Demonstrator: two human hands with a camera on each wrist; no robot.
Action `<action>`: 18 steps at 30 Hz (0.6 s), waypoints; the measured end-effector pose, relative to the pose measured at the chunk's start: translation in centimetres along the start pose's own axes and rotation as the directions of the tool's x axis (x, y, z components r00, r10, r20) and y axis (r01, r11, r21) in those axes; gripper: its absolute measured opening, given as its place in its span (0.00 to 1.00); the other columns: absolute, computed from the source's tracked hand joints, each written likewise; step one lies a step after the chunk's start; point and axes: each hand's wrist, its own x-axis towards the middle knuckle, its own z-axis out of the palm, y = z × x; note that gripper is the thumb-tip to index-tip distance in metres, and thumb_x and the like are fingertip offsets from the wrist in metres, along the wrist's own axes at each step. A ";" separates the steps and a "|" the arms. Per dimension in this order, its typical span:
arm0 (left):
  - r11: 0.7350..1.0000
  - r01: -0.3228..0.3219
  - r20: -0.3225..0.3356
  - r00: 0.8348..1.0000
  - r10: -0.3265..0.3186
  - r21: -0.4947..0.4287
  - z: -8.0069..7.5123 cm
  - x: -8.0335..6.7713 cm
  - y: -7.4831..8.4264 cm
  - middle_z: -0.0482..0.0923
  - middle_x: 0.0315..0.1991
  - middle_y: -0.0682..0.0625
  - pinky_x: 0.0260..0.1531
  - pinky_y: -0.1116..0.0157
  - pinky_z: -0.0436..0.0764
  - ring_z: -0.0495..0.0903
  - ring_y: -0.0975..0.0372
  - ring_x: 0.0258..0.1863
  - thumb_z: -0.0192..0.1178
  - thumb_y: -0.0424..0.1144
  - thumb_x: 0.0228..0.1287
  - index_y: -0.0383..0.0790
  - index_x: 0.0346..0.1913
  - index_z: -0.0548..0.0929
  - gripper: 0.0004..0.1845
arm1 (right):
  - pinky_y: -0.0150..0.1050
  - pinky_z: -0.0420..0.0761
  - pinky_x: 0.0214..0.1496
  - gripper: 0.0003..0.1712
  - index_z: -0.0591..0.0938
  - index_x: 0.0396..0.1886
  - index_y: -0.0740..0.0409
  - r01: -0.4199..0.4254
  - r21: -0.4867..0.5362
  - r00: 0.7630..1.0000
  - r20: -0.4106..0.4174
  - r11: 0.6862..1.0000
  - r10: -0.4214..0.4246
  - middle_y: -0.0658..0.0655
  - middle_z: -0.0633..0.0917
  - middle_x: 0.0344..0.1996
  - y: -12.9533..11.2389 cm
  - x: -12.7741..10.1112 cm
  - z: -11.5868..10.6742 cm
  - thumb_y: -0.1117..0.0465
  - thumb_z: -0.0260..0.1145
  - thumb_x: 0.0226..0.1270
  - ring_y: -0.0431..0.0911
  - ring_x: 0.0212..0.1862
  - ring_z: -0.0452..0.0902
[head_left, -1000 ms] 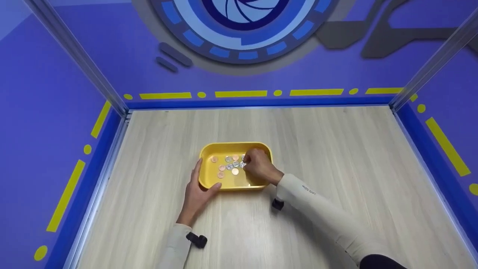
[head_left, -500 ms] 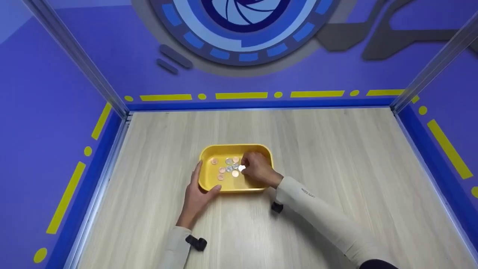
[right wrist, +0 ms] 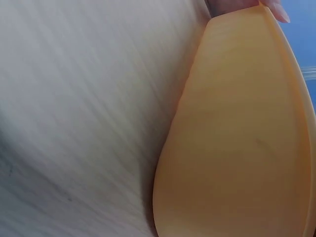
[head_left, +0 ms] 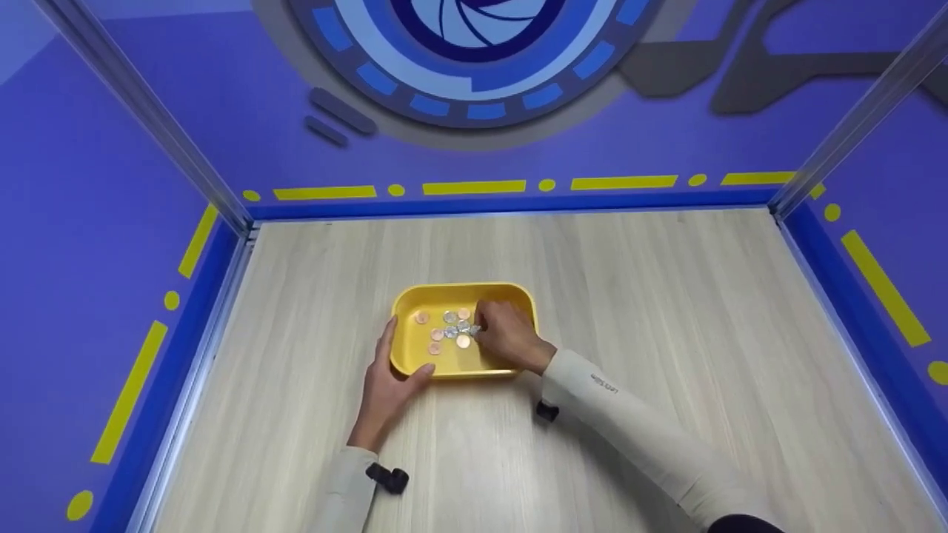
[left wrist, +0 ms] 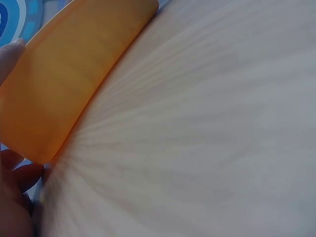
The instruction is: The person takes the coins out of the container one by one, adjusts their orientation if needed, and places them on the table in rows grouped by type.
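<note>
A shallow yellow plastic tray (head_left: 470, 366) sits on the table with several coins on its floor. Copper coins (head_left: 435, 348) lie mostly to the left, silver coins (head_left: 450, 332) near the middle. My left hand (head_left: 386, 396) holds the tray's front left corner, thumb at the front rim, fingers along the left side. Inside the tray's right half, my right hand (head_left: 509, 334) is curled, pinching a silver coin (head_left: 475, 331) at its fingertips. In the right wrist view the tray's outer wall (right wrist: 237, 128) hides the coins; the left wrist view likewise shows only the outer wall (left wrist: 64, 79).
The wooden tabletop (head_left: 652, 296) spreads around the tray. Blue printed panels (head_left: 474, 166) with metal corner posts (head_left: 837, 137) stand at the back and both sides. A small black camera (head_left: 389, 479) is strapped to the left sleeve.
The right fingertips have shifted slightly left over the silver coins, and the coin at them has turned from flat and bright to tilted. The left hand stays at the tray corner.
</note>
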 end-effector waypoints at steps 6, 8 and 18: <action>1.000 0.010 -0.001 1.000 -0.010 0.015 0.2 0.2 0.0 0.61 0.86 0.44 0.79 0.49 0.65 0.70 0.52 0.79 0.78 0.50 0.67 0.53 0.91 0.53 0.58 | 0.38 0.71 0.33 0.05 0.85 0.37 0.60 0.052 0.051 0.998 -0.021 0.997 -0.051 0.50 0.81 0.28 0.2 0.0 -0.3 0.71 0.73 0.70 0.44 0.31 0.73; 1.000 0.009 -0.002 1.000 -0.009 0.016 0.2 0.2 0.0 0.61 0.87 0.45 0.79 0.50 0.66 0.70 0.53 0.79 0.78 0.49 0.67 0.53 0.91 0.53 0.57 | 0.37 0.71 0.32 0.04 0.85 0.36 0.61 0.087 0.073 0.996 -0.041 0.994 -0.084 0.50 0.81 0.27 0.2 -0.2 -0.5 0.71 0.72 0.70 0.44 0.31 0.73; 1.000 -0.020 0.004 1.000 0.020 -0.007 0.2 -0.1 0.1 0.60 0.87 0.44 0.80 0.49 0.66 0.70 0.53 0.80 0.78 0.47 0.69 0.52 0.91 0.52 0.57 | 0.37 0.78 0.37 0.05 0.86 0.38 0.65 0.151 0.179 0.983 -0.129 0.972 -0.129 0.53 0.86 0.30 0.4 -2.0 -2.5 0.75 0.70 0.65 0.42 0.32 0.76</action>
